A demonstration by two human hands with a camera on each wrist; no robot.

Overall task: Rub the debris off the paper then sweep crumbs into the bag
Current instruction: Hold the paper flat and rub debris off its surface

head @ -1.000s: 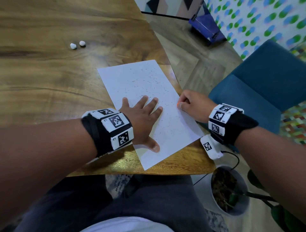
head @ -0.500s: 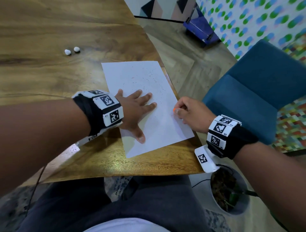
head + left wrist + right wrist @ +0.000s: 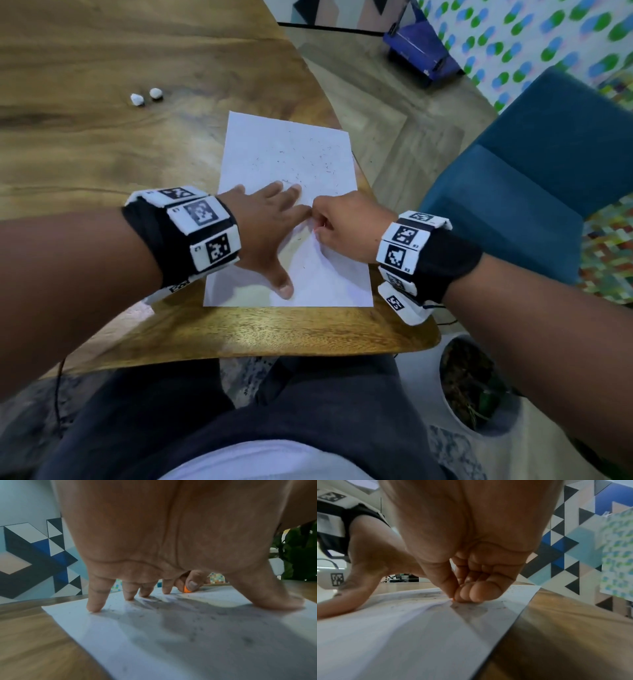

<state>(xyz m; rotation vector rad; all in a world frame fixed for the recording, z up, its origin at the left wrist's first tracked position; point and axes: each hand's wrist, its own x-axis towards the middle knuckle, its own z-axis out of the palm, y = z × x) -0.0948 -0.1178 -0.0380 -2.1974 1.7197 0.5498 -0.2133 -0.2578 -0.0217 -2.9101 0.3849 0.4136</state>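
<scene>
A white sheet of paper [image 3: 291, 161] lies on the wooden table [image 3: 102, 154] near its right edge, speckled with small dark crumbs [image 3: 308, 161]. My left hand [image 3: 270, 219] lies flat on the sheet with fingers spread, pressing it down; its fingertips [image 3: 93, 607] touch the paper [image 3: 154, 635]. My right hand [image 3: 342, 222] is curled beside the left fingers and pinches a small orange eraser [image 3: 186, 590], whose tip [image 3: 453, 599] presses onto the paper [image 3: 402, 635]. The sheet wrinkles at that spot. No bag is in view.
Two small white lumps [image 3: 146, 96] lie on the table at the far left. A blue chair [image 3: 534, 185] stands right of the table. A potted plant [image 3: 476, 383] sits on the floor below the right arm. A blue box [image 3: 418, 51] is on the floor behind.
My right hand has moved from the sheet's right edge onto the paper, up against my left fingers. The sheet has turned to lie straighter before me, and wrinkles under the eraser.
</scene>
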